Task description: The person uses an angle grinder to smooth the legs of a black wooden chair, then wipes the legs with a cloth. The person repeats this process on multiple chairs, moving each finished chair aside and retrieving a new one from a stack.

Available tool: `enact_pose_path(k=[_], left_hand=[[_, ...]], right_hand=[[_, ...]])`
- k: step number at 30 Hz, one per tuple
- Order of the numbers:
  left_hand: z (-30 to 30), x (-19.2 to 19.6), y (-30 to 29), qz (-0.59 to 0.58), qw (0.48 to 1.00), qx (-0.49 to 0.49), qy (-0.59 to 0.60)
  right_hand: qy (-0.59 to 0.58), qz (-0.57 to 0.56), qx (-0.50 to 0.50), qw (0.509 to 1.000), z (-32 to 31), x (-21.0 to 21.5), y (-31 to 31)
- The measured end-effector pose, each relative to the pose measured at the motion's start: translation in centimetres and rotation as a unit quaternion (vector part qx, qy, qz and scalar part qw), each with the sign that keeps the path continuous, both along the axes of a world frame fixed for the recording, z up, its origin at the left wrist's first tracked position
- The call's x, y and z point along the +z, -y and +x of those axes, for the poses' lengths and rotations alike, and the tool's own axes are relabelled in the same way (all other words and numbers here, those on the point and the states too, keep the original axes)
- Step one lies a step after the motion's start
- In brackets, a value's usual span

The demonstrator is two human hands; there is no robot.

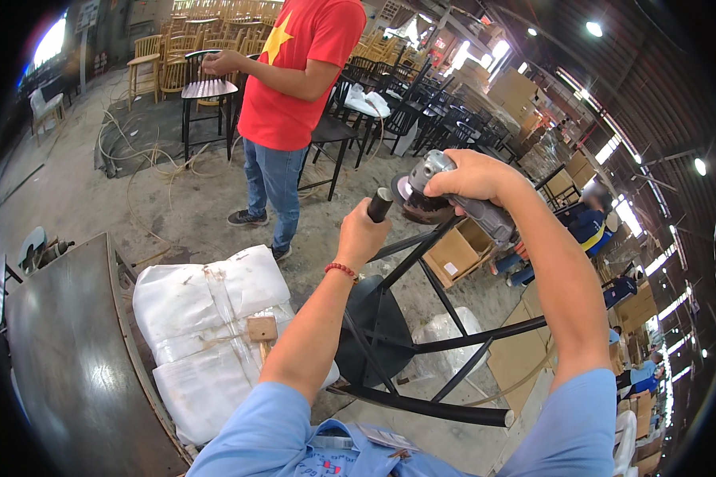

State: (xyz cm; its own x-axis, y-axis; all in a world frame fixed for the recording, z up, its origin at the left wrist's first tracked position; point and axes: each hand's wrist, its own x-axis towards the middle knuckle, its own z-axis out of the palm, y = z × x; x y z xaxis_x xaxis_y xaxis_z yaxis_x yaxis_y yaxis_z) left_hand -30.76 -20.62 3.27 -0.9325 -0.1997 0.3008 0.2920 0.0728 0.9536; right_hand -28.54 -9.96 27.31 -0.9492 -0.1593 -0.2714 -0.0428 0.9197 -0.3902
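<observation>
A black wooden stool (371, 318) is tipped over in front of me, its legs pointing up and toward me. My left hand (361, 237) is closed around one leg near its tip, and the bare cut end of that leg (382, 200) pokes out above my fist. In my right hand (479, 176) is a grey angle grinder (489, 220), fingers wrapped over its body. Its disc (406, 191) sits right beside the leg's end; whether the two touch I cannot tell. Another leg (453, 409) sticks out toward my lower right.
At left stand a metal-topped table (64, 358) and a white wrapped bundle (207, 310) bearing a wooden mallet (262, 328). A person in a red shirt (302, 71) stands ahead. Beyond the stool is an open cardboard box (457, 253). Hoses (167, 163) trail across the floor; chairs crowd the back.
</observation>
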Motion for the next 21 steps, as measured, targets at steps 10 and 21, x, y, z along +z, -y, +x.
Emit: enact_pose_path(k=[10,21], left_hand=[[-0.7,-0.6,-0.4,-0.011,0.999,0.014,-0.027],[0.0,-0.1,0.0,0.008,0.999,0.028,-0.033]], right_hand=[[-0.011,-0.005,0.021,1.0,0.4,-0.4,0.0],[0.007,-0.036,0.017,0.999,1.5,-0.7,-0.3]])
